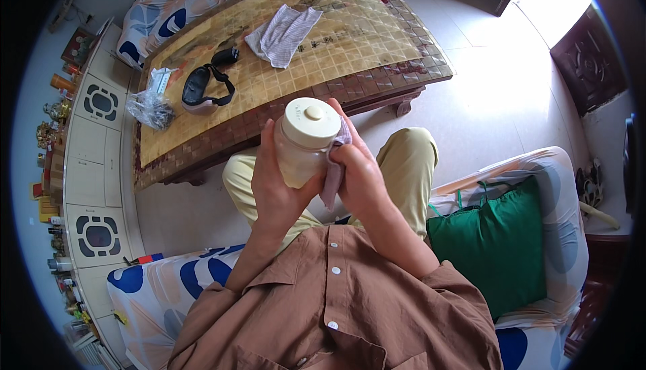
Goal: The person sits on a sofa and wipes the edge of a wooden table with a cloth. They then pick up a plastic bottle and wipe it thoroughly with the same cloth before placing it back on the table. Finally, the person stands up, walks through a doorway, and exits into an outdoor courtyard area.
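Observation:
A translucent jar [298,163] with a cream lid and a round knob is held upright, slightly tilted, above my knees. My left hand [275,183] wraps around the jar's left side and lower part. On its right side my right hand [358,168] holds a small pinkish-grey cloth [334,175] against the jar. Part of the cloth hangs down between the hands. A striped, light cloth [285,34] lies spread on the low table beyond.
The low table [353,84] stands before my knees, bearing a black strapped device [207,87] and a clear plastic bag [151,110]. A green cushion [489,249] lies on the sofa at the right. Cabinets [86,168] line the left wall.

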`<state>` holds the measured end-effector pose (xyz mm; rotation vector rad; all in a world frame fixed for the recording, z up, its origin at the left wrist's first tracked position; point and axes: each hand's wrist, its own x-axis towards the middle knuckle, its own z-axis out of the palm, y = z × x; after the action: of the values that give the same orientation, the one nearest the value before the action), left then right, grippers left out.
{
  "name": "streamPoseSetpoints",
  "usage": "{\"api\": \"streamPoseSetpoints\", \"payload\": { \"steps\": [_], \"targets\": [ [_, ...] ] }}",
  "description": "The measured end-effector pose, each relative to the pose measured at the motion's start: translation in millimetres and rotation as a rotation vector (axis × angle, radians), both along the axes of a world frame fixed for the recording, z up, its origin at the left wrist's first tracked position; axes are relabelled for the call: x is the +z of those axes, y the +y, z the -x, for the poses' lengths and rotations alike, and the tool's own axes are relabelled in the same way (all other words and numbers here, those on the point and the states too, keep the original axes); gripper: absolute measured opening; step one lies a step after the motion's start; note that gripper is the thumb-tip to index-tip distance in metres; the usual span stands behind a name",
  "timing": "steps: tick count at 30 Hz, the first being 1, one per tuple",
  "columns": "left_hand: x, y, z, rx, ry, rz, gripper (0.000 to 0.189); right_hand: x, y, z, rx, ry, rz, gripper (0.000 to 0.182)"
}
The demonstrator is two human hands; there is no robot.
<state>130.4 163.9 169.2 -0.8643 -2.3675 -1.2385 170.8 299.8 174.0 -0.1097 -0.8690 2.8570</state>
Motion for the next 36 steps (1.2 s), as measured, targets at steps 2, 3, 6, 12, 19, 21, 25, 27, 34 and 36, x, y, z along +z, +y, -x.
{"api": "streamPoseSetpoints", "payload": {
  "steps": [2,3,6,12,19,21,25,27,34,36],
  "targets": [
    [-0.3,4.6,4.2,0.078,0.209,0.093,0.099,-1.1,-8.6,-0.5,-0.085,0.014,-0.122,0.081],
    [-0.4,5.9,5.8,0.118,0.313,0.139,0.098,2.3,-12.8,-2.3,-0.114,-0.006,-0.17,0.082],
    [0.3,7.6,6.0,0.148,0.351,0.169,0.097,6.9,-18.3,-3.5,-0.184,-0.038,-0.237,0.082],
    [1.0,-2.4,3.9,0.034,0.208,0.12,0.097,6.2,-11.5,-1.2,-0.12,-0.076,-0.151,0.076],
    [6.3,-5.8,2.0,-0.073,-0.085,-0.133,0.097,-7.6,-0.7,11.6,-0.063,0.064,0.137,0.066],
    [7.2,-6.9,3.5,-0.185,-0.285,-0.356,0.098,-8.3,3.9,11.0,0.031,0.138,0.243,0.065],
    [14.2,-23.7,9.2,-0.317,-0.573,-0.551,0.094,-12.7,11.0,10.1,0.164,0.426,0.483,0.079],
    [11.3,-29.1,10.7,-0.318,-0.607,-0.595,0.092,-10.9,12.0,7.8,0.206,0.449,0.554,0.084],
    [10.7,-34.0,8.7,-0.324,-0.601,-0.631,0.095,-12.4,9.2,6.7,0.208,0.532,0.514,0.085],
    [10.6,-35.0,7.9,-0.32,-0.607,-0.63,0.096,-12.7,9.6,6.4,0.205,0.553,0.486,0.083]
  ]
}}
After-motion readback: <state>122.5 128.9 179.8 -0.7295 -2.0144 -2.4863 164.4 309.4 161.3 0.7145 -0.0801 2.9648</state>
